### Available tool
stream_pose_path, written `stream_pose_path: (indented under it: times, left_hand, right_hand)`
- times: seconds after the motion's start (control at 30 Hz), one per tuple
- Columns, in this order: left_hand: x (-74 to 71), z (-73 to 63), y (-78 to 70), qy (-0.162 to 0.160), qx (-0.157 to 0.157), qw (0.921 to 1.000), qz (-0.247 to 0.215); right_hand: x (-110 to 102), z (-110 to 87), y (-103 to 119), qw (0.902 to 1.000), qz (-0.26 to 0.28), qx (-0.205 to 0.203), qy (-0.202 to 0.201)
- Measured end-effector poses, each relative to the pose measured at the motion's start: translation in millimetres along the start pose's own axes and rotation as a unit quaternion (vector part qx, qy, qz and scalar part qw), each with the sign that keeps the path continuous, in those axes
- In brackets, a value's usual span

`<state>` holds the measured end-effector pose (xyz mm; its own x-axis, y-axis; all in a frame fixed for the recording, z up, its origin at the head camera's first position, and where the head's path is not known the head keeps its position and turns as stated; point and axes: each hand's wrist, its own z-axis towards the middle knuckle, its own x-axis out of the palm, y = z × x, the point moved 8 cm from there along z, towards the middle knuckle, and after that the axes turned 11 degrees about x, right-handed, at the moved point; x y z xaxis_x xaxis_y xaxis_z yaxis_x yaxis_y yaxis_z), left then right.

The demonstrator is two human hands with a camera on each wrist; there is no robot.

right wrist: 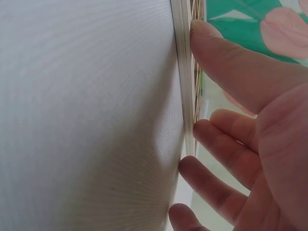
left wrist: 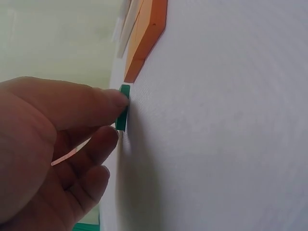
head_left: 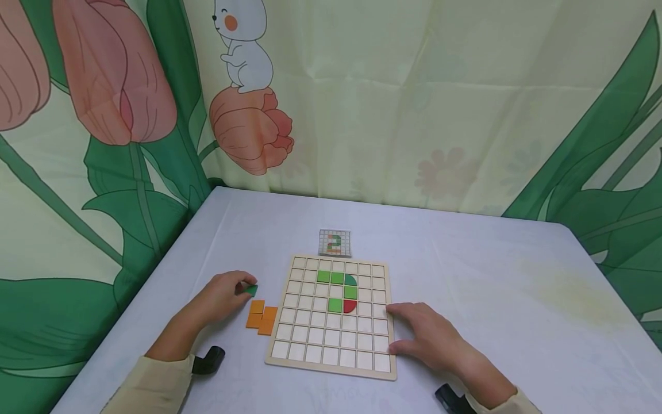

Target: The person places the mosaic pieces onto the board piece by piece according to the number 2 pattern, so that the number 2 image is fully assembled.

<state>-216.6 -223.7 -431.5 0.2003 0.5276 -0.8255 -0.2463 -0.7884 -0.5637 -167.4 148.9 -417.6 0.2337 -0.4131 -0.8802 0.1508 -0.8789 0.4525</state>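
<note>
Thumb and fingers of my left hand (head_left: 226, 295) pinch a dark green tile (head_left: 251, 290), left of the wooden grid board (head_left: 331, 370). The left wrist view shows that green tile (left wrist: 123, 108) edge-on, close over the white cloth. My right hand (head_left: 431, 339) rests its thumb and fingertips at the board's right edge, the fingers fairly straight; in the right wrist view they lie along the board's rim (right wrist: 183, 62). In the board's cells sit several light green tiles (head_left: 337, 278), a dark green rounded tile (head_left: 350, 280) and a red rounded tile (head_left: 349, 306).
Several orange square tiles (head_left: 266, 327) lie against the board's left edge, just below my left hand. A small pattern card (head_left: 335, 243) lies behind the board. The white table (head_left: 496, 276) ends at a printed curtain (head_left: 372, 103).
</note>
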Motion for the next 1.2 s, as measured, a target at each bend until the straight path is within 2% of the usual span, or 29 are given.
stream_pose_path:
  times: [0.3,0.53,0.87,1.2]
  left_hand:
    - [-1.1,-0.1,-2.6,-0.004,0.012,0.9999,0.009]
    - [-0.7,1.6,-1.9,-0.008,0.002,0.9999,0.015]
    - [-4.3,3.8,-2.4,-0.018,0.005,0.9988,0.044]
    - [-4.3,5.5,-12.3,-0.019,-0.008,0.9997,0.016]
  right_hand:
    - [0,-0.4,0,1.0000,-0.003,0.001,0.001]
    - [0,-0.7,0,1.0000,-0.002,-0.006,-0.003]
    - [0,-0.5,-1,1.0000,-0.003,-0.006,-0.002]
    - [0,-0.2,0,0.9998,-0.005,-0.016,-0.006]
